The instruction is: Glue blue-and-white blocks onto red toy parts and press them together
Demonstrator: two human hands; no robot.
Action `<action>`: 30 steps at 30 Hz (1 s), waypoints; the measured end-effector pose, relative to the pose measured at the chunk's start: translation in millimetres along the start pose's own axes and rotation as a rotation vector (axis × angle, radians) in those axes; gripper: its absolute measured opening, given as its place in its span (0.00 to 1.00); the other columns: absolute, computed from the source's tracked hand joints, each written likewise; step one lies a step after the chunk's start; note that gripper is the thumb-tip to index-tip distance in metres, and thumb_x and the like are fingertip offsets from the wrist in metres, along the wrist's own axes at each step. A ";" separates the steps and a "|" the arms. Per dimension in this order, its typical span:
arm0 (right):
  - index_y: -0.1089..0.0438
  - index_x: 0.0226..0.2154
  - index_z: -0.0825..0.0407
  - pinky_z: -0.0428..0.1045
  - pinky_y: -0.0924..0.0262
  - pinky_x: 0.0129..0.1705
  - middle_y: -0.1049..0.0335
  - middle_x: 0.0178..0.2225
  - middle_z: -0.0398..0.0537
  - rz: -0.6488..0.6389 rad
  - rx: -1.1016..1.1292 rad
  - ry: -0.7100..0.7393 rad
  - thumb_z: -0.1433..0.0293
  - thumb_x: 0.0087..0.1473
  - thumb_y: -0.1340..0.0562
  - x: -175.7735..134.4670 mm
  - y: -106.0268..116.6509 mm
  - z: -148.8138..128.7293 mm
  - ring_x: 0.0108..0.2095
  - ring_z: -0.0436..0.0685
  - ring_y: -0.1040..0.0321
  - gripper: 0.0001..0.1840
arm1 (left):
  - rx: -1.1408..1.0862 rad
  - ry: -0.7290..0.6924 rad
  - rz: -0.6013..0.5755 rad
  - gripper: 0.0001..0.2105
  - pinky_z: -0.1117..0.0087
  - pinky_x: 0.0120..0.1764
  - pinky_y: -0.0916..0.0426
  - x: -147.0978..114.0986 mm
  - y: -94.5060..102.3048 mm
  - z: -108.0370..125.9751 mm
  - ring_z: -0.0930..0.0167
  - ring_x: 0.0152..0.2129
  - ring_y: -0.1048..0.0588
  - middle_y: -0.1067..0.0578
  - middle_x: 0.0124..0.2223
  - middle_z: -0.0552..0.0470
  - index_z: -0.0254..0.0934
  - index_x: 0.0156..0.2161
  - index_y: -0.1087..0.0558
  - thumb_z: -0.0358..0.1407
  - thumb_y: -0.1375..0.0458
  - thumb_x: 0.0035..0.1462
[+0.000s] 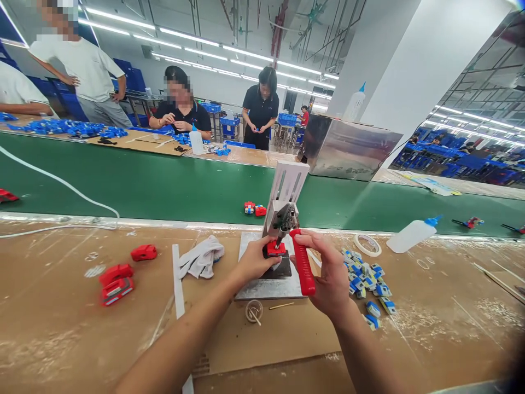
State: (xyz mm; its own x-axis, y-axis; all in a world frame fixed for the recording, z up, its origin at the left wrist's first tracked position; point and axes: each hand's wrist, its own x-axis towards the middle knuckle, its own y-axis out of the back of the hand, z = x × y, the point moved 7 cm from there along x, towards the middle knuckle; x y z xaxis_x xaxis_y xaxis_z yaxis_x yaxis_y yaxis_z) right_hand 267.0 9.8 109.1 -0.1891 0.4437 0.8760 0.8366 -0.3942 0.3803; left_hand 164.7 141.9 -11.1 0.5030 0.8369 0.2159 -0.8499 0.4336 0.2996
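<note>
My left hand grips a small red plastic part on the base of a bench-mounted toggle press. The press's plunger comes down onto the top of that part. My right hand is closed around the press's red handle, which hangs down. Behind the plunger rises a slotted metal upright, fixed to a grey metal base plate. My fingers partly cover the red part's sides.
Blue-and-white small parts lie heaped at right, near a tape roll and a white bottle. Red parts and a white glove are at left. A small cup is in front. Beyond runs a green conveyor; co-workers are behind it.
</note>
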 end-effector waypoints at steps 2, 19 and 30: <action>0.44 0.66 0.45 0.58 0.40 0.65 0.32 0.57 0.52 -0.004 -0.015 0.019 0.88 0.50 0.37 -6.1 -4.0 -2.9 0.61 0.59 0.37 0.45 | -0.008 -0.010 -0.002 0.23 0.65 0.46 0.31 0.0 0.0 0.3 0.65 0.38 0.23 0.19 0.44 0.47 0.31 0.53 0.26 0.29 0.36 0.48; 0.47 0.60 0.41 0.43 0.35 0.27 0.31 0.39 0.44 0.053 0.904 -1.021 0.61 0.60 0.34 -30.8 -31.4 11.0 0.27 0.47 0.31 0.30 | -0.010 -0.048 0.004 0.25 0.65 0.48 0.30 -3.8 -1.0 -1.6 0.65 0.41 0.23 0.20 0.45 0.46 0.30 0.56 0.27 0.30 0.36 0.51; 0.42 0.34 0.51 0.43 0.52 0.20 0.46 0.25 0.39 -0.018 0.443 -1.032 0.46 0.66 0.52 -42.4 -52.1 14.3 0.20 0.45 0.49 0.25 | 0.055 -0.074 0.047 0.25 0.64 0.54 0.32 -5.4 -0.8 -4.5 0.63 0.48 0.24 0.22 0.52 0.46 0.35 0.56 0.27 0.29 0.35 0.51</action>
State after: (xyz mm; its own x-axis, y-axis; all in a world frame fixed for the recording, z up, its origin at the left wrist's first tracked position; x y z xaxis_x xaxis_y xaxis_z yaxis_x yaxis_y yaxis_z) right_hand 238.8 23.0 47.8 0.1412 0.9816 0.1286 0.9859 -0.1512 0.0714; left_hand 161.9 138.5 -16.7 0.4744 0.8281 0.2987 -0.8641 0.3734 0.3374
